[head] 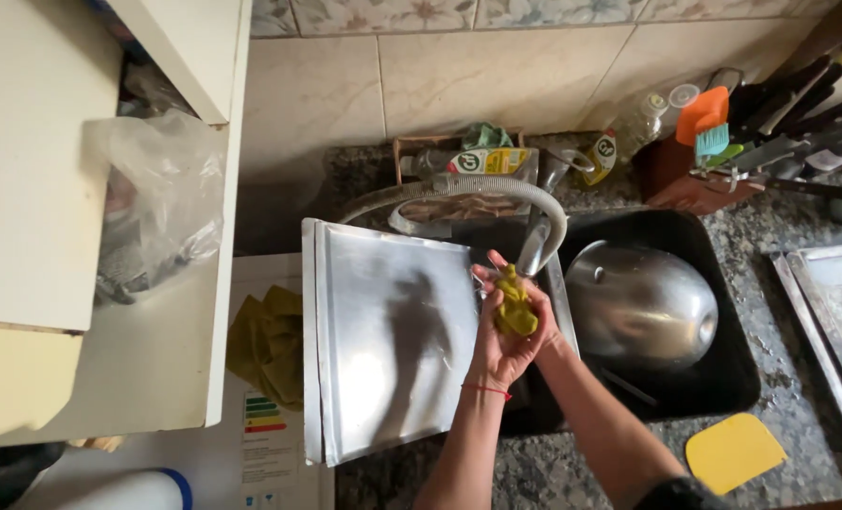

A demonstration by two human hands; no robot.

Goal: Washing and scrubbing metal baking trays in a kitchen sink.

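Observation:
Both my hands meet over the black sink (723,378), under the curved grey tap hose (497,189). A yellow-green cloth (515,307) is bunched up between them. My left hand (497,345) cups it from below and the left. My right hand (544,331) presses on it from the right, mostly hidden behind the cloth. A large flat metal tray (383,340) leans across the sink's left side, touching my left wrist. An upturned steel bowl (640,302) sits in the sink to the right of my hands.
An olive cloth (268,345) lies left of the tray on a white appliance top. A yellow scraper (735,451) rests on the granite counter front right. More trays (837,312) are at the right edge. Bottles, a brush and a knife block stand behind the sink.

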